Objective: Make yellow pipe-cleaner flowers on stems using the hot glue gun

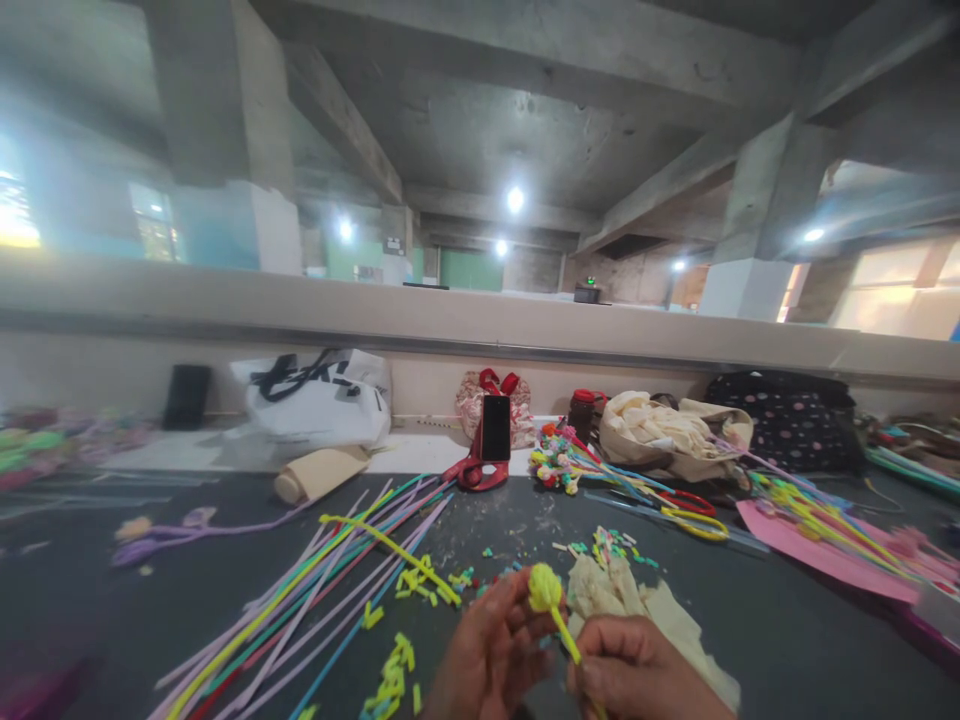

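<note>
A yellow pipe-cleaner flower (545, 588) with a rounded, wound head stands tilted between my hands. My right hand (645, 670) pinches its thin yellow stem (568, 637) between thumb and fingers. My left hand (491, 650) is loosely cupped beside the flower head, fingers curved and apart; whether a fingertip touches the head I cannot tell. Crumpled cream cloth (660, 610) lies behind my right hand. To the left are short yellow cut pieces (394, 675) and a spread bundle of long coloured pipe cleaners (300, 610).
Scissors with yellow and red handles (697, 525) lie beyond the cloth, near a bunch of small multicoloured flowers (555, 460). A phone (496, 428) leans on a patterned bag. Along the partition stand a white bag (322, 400) and a dark dotted bag (787, 420). Pink sheet (825, 570) lies right.
</note>
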Action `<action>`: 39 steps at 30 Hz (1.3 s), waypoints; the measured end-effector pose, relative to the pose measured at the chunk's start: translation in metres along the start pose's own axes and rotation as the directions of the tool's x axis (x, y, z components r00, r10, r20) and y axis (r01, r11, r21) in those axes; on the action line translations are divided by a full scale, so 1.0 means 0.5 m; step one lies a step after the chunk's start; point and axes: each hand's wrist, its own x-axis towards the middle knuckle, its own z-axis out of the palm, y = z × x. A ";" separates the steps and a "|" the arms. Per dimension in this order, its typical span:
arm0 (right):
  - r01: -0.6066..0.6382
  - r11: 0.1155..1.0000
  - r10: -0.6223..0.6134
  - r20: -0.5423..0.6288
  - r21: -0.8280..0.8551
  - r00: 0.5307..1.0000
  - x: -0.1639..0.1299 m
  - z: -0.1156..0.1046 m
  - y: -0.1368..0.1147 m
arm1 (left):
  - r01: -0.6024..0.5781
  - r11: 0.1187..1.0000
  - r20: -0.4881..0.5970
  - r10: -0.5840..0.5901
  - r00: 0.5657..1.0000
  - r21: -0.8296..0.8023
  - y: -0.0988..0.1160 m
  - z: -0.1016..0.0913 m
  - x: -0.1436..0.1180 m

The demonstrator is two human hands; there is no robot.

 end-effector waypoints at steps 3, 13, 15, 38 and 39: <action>-0.027 0.996 0.023 0.046 0.081 0.999 0.001 0.000 -0.002 | 0.006 1.000 0.066 -0.006 0.998 0.003 -0.003 0.000 -0.002; -0.121 0.987 0.107 0.131 0.103 0.986 0.001 -0.006 0.004 | -0.040 0.999 0.121 0.042 0.992 -0.016 -0.005 0.004 -0.003; -0.119 0.989 0.107 0.135 0.082 0.985 0.001 -0.005 0.002 | -0.054 0.998 0.114 0.057 0.992 -0.027 -0.004 0.006 -0.003; 0.026 0.999 -0.029 -0.093 -0.037 0.995 0.009 0.006 -0.004 | 0.024 0.991 -0.100 -0.011 0.995 0.129 -0.028 -0.011 0.022; 0.046 0.995 -0.058 -0.130 -0.093 0.990 0.013 0.011 -0.001 | 0.020 0.990 -0.078 -0.009 0.997 0.138 -0.036 -0.015 0.026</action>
